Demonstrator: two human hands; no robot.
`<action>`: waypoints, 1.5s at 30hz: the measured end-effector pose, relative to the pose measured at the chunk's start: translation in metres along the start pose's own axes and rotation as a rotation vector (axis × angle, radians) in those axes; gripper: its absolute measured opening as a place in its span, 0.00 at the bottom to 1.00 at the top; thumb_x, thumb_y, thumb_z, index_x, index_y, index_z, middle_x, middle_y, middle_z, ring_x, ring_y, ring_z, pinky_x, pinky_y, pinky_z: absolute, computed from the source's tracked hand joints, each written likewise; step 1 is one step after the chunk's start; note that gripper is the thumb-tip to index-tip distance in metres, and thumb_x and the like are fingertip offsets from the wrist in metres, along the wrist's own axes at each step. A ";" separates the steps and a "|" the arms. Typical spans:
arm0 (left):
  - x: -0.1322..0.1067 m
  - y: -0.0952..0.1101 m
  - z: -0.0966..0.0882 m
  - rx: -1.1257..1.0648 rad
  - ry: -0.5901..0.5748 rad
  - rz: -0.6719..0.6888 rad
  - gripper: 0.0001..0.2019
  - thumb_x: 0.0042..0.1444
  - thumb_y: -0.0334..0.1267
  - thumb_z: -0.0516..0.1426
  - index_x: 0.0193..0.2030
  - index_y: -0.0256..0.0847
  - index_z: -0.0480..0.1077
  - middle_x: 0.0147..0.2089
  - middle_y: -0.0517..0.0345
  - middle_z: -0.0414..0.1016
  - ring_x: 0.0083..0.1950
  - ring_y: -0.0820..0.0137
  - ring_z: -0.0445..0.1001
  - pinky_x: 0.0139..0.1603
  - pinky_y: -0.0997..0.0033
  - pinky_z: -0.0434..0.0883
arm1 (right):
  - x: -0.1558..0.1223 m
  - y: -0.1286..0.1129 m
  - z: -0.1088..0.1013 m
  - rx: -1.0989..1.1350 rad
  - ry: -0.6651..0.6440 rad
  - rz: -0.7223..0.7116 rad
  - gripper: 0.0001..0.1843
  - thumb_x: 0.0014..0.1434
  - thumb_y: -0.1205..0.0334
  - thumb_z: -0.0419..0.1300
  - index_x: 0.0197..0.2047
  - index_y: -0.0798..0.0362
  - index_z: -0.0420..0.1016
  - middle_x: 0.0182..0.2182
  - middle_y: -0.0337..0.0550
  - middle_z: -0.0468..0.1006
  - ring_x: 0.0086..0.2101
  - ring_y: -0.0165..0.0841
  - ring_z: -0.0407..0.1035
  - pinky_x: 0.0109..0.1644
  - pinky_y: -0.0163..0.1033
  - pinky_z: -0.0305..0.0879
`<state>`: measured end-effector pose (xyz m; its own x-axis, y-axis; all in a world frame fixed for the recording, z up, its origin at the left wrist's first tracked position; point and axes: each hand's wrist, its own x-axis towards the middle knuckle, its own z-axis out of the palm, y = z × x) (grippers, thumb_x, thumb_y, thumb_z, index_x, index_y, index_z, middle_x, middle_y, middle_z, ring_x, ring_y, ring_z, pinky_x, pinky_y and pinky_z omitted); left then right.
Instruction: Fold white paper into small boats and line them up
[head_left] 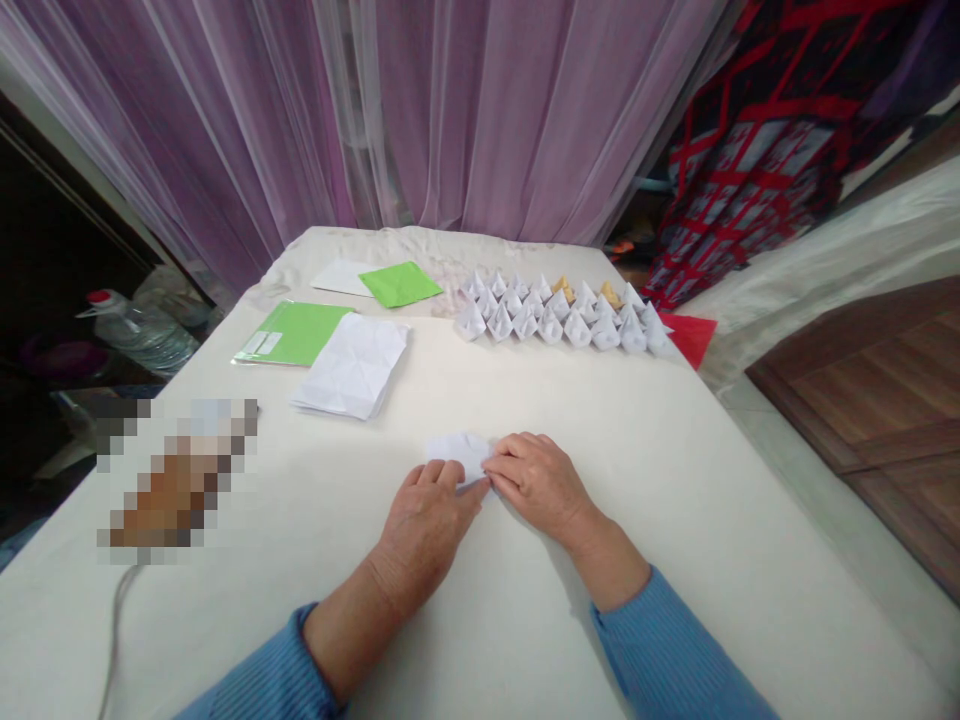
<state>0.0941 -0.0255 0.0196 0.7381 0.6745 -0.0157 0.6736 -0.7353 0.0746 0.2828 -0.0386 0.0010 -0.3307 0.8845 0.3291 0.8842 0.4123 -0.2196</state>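
Paper (457,448), white and folded, lay just beyond fingers of the left hand (426,520) and left of those of the right hand (541,482), long axis seemingly crosswise, both touching, fingers bunched, pinch or mere press unclear.

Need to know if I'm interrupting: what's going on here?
A person's left hand and right hand both touch a white paper on the tablecloth. Beyond them stand rows of boat-like folded papers, mostly white, two of them yellow. Ahead and to the left lie a stack of creased white sheets and a green paper pack.
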 end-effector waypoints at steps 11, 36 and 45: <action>-0.003 0.002 0.000 -0.003 0.084 0.009 0.10 0.63 0.35 0.55 0.50 0.43 0.69 0.42 0.54 0.70 0.44 0.64 0.69 0.46 0.62 0.70 | -0.002 0.001 -0.003 0.037 -0.039 0.003 0.07 0.58 0.68 0.62 0.35 0.47 0.79 0.33 0.38 0.76 0.36 0.32 0.65 0.40 0.39 0.53; 0.000 0.002 -0.003 0.006 0.026 -0.002 0.12 0.64 0.37 0.54 0.52 0.45 0.69 0.43 0.54 0.71 0.45 0.64 0.69 0.46 0.62 0.69 | 0.000 0.005 0.011 0.152 0.162 0.264 0.10 0.62 0.68 0.56 0.39 0.47 0.78 0.37 0.40 0.80 0.38 0.33 0.73 0.45 0.39 0.67; 0.001 0.003 -0.004 0.020 -0.006 -0.009 0.13 0.63 0.38 0.55 0.54 0.45 0.69 0.44 0.55 0.72 0.46 0.63 0.70 0.46 0.62 0.70 | 0.002 0.004 0.015 0.198 0.147 0.294 0.07 0.59 0.68 0.60 0.37 0.48 0.78 0.34 0.39 0.80 0.37 0.33 0.73 0.43 0.37 0.66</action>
<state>0.0969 -0.0264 0.0241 0.7320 0.6809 -0.0223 0.6810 -0.7303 0.0546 0.2810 -0.0323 -0.0127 -0.0093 0.9365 0.3505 0.8485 0.1928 -0.4927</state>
